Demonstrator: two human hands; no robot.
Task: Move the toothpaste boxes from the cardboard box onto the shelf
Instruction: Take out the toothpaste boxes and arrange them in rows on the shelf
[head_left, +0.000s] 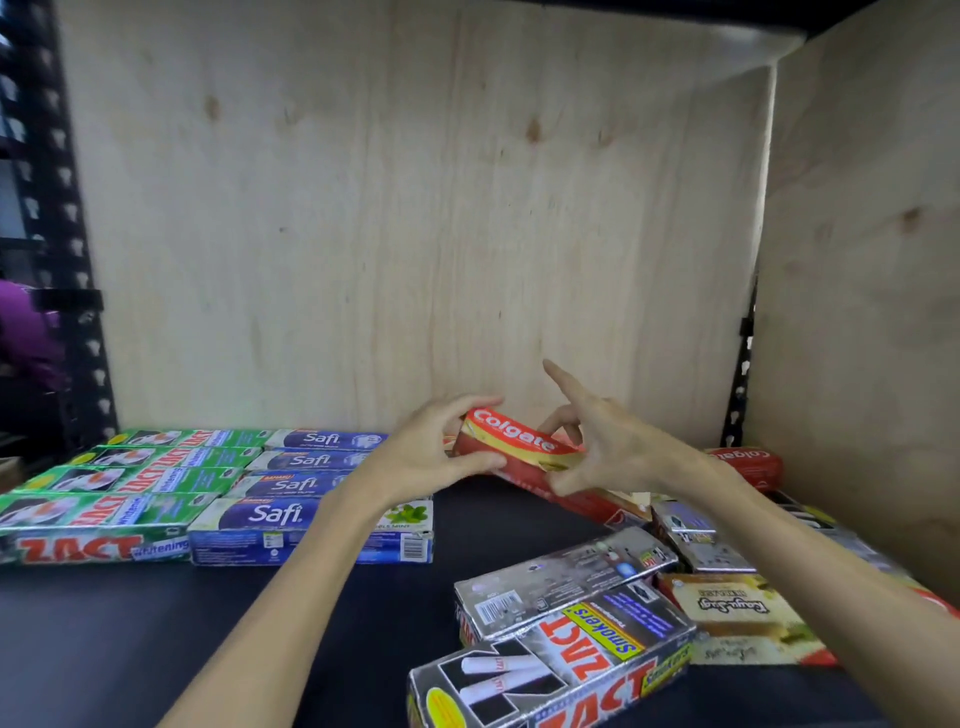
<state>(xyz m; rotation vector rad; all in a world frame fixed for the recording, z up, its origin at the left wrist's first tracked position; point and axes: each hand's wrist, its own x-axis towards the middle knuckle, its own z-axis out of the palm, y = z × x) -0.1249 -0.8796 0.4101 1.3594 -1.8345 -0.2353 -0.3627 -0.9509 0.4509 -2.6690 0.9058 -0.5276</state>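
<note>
Colgate box (511, 439) is being held tilted above the shelf (156, 623), near the back wall; left hand (431, 447) fingers are clamping its left end, right hand (608, 447) is gripping the right end, index finger pointing up. Four green Zact boxes (98, 506) and four Safi boxes (280, 514) are lying in rows at left.

Both hands are holding a red Colgate box (511, 442) above the dark shelf (156, 639), in front of the plywood back panel (415, 208). The left hand (431, 448) is gripping the box's left end; the right hand (605, 447) is closing on its right end, index finger pointing upward. Green Zact whitening boxes (98, 512) and blue Safi boxes (291, 512) are lying in neat rows at left. Silver Zact Smokers boxes (561, 660) are lying loosely at right, beside a beige box (737, 613) and further red Colgate boxes (748, 465).
</note>
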